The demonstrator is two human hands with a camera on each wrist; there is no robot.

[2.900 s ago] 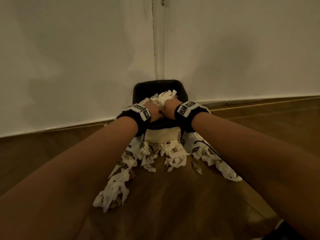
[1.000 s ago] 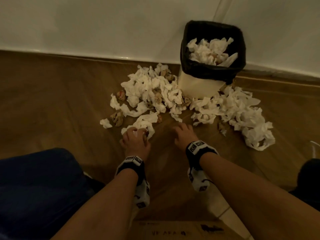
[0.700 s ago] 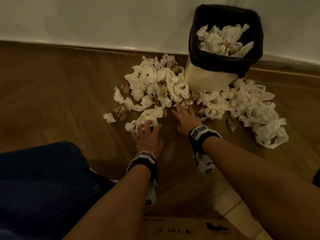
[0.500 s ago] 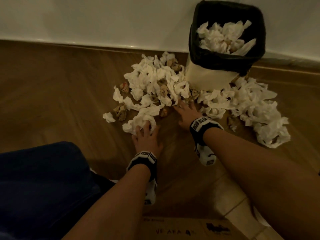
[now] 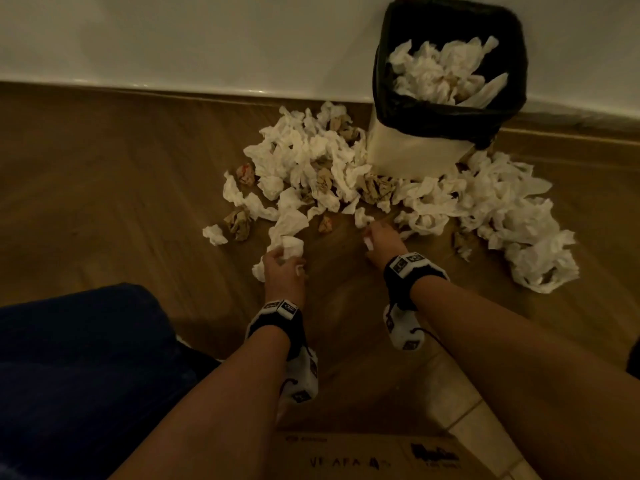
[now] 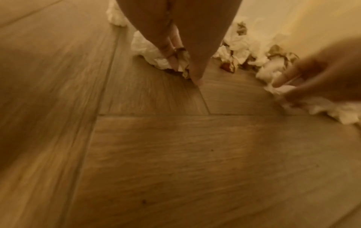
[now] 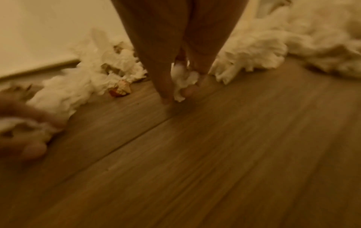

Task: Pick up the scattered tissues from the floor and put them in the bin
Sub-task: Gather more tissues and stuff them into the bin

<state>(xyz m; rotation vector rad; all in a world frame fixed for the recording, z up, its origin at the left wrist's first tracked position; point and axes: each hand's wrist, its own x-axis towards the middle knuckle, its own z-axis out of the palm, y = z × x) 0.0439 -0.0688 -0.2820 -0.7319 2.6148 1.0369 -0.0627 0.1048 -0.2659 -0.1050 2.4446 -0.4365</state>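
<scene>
A cream bin [image 5: 412, 157] with a black liner stands against the wall, part full of white tissues [image 5: 443, 74]. Crumpled white and brown tissues [image 5: 311, 161] lie scattered on the wooden floor around its base. My left hand [image 5: 282, 263] is low on the floor at the near edge of the pile, its fingers curled round a white tissue [image 5: 291, 245]. My right hand [image 5: 375, 237] is to the right of it and pinches a small white tissue [image 7: 183, 80] between thumb and fingers. Both hands sit well short of the bin.
A larger heap of white tissues [image 5: 519, 216] spreads right of the bin. A cardboard box [image 5: 374, 457] lies at the bottom edge. My blue-clad knee [image 5: 76, 375] fills the lower left. White wall and skirting [image 5: 173, 88] run behind.
Both hands have left the bin and come down to the floor. In the last second they reached into the near tissues and their fingers curled round pieces.
</scene>
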